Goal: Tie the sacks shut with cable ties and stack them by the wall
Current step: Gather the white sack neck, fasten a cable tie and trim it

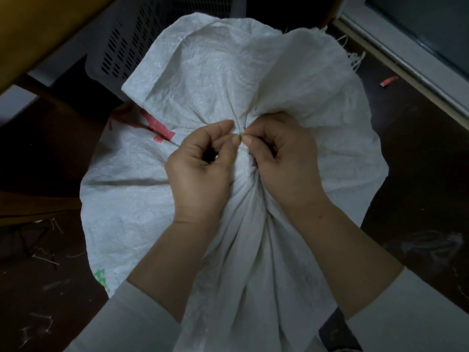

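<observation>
The left hand (200, 168) and right hand (284, 161) meet thumb to thumb. Each has its fingers curled and pinches, between thumb and forefinger, the small visible end of a thin cable tie (240, 134). The tie sits on the gathered neck of a white woven plastic sack (203, 85) with red and green print. The neck lies right under and between both hands, the loose mouth fans out beyond the fingertips, and the bulging body spreads to either side. White sleeves (121, 316) cover the forearms. Past the sack stands a grey perforated plastic crate (121, 52). A red scrap (388, 80) lies on the dark floor (418, 161).
</observation>
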Tool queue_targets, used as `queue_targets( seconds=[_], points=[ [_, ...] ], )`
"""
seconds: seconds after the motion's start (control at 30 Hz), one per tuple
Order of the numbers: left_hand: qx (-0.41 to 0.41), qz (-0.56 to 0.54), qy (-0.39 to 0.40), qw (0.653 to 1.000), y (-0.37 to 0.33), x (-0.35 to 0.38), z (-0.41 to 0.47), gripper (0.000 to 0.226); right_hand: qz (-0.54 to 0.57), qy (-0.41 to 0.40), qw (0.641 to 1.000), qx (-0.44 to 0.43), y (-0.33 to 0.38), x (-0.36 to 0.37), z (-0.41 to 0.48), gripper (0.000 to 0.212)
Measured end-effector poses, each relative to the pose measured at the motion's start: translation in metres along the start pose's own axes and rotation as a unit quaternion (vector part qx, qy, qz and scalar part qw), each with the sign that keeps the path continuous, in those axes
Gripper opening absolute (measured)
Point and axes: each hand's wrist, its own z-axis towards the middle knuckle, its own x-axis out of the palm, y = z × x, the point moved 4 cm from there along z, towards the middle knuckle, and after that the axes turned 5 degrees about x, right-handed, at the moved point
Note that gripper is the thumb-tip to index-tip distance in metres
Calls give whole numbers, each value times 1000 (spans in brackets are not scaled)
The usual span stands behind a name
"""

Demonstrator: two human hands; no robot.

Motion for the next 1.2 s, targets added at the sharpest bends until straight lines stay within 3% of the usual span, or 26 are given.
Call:
queue_targets(
  seconds=[0.27, 0.47, 0.53, 0.63, 0.77, 1.2],
  points=[
    [17, 24, -8, 1000, -3, -1, 1, 25, -117, -17, 990, -83, 13, 6, -4, 9],
    [25, 44, -8, 999, -4, -3, 3, 29, -74, -3, 994, -85, 12, 3, -3, 12],
    [49, 67, 16, 996, -4, -2, 2, 30, -33, -10, 997, -68, 11, 0, -4, 20],
    [83, 94, 32, 992, -4, -1, 1, 28, 48, -11, 998, 38, 5, -3, -3, 33],
    [63, 78, 24, 995, 1, 0, 0, 25, 89, 0, 988, 126, -4, -1, -4, 21],
    [4, 22, 12, 1000, -1, 3, -3, 26, 38, 0, 998, 47, -2, -4, 0, 14]
  ],
)
